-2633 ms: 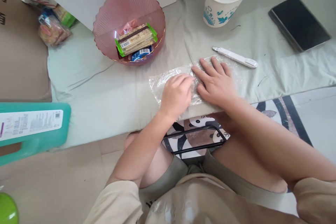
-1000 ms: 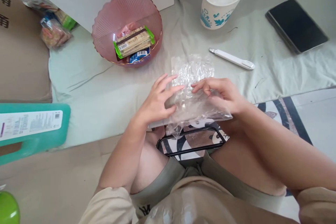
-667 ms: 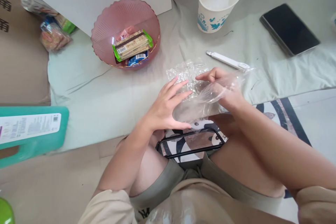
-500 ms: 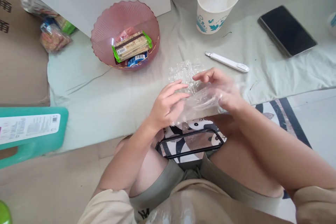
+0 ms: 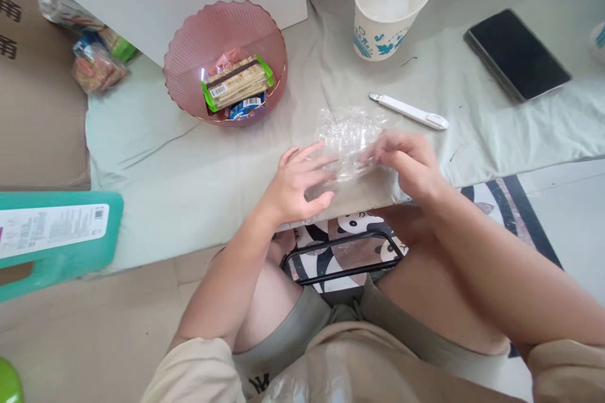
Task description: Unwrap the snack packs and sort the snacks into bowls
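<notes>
A crumpled piece of clear plastic wrap [image 5: 352, 135] lies near the front edge of the cloth-covered table [image 5: 179, 195], between my two hands. My left hand [image 5: 302, 182] is at its left side with the fingers spread, the fingertips blurred over the film. On the other side, my right hand [image 5: 409, 160] has its fingers closed on the right edge of the plastic. Behind that hand lies a white utility knife [image 5: 409, 111]. More clear plastic [image 5: 307, 387] rests on my lap.
A pink bowl [image 5: 189, 56] of wrapped snacks stands back left, a paper cup [image 5: 378, 38] and a phone [image 5: 520, 53] back right. A teal board [image 5: 113, 227] juts out at the left. A black frame [image 5: 340, 277] is between my knees.
The plastic that was stretched between my hands is now down in a crumpled heap on the table. My left hand's fingers have spread wider, and my right hand has lowered.
</notes>
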### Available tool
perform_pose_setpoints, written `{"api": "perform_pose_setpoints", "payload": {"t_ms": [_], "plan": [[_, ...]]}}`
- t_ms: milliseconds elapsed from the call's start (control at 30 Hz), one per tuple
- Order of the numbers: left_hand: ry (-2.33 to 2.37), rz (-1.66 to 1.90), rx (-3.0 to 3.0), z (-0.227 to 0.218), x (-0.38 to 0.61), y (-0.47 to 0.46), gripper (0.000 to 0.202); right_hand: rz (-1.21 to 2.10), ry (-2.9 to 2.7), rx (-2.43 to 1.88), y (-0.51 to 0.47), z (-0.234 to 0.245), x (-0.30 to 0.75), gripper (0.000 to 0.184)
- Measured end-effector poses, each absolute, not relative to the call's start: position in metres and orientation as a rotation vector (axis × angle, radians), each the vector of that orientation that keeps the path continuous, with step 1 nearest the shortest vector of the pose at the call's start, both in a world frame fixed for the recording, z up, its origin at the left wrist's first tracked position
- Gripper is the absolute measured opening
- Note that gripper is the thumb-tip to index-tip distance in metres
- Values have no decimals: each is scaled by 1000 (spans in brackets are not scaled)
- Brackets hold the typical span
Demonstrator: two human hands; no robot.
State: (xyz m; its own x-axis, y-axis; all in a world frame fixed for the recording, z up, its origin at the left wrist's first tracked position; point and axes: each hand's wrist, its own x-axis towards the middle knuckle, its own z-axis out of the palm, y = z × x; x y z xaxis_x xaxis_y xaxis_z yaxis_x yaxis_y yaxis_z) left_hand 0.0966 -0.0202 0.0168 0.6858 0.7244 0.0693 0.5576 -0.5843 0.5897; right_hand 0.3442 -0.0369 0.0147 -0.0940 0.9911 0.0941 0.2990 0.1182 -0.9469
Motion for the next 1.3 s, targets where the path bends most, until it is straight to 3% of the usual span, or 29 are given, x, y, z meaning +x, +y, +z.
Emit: {"api": "perform_pose_setpoints", "payload": {"t_ms": [333,500,667,833,1067,1200,1300], "plan": [[1080,447,2259,12,94,-16,49,914,-1564,-1497,-43,21,352,31],[1169,617,2174,11,96,-15,34,881,-1510,-1553,-35,15,347,34],[1197,741,1887,13,101,-14,34,964,-1526,-1714,-33,22,337,35],[1268,639,1805,13,105,-14,36,954,-1552,-1897,-36,31,336,19],[1439,683,1845,12,110,-13,45,569,-1701,-1934,-36,28,343,50],[1514,666,1824,16,113,-13,46,488,-1715,-2010,-32,27,345,53],[1524,727,1747,17,115,-12,33,489,-1732,-2038,-27,26,343,52]]}}
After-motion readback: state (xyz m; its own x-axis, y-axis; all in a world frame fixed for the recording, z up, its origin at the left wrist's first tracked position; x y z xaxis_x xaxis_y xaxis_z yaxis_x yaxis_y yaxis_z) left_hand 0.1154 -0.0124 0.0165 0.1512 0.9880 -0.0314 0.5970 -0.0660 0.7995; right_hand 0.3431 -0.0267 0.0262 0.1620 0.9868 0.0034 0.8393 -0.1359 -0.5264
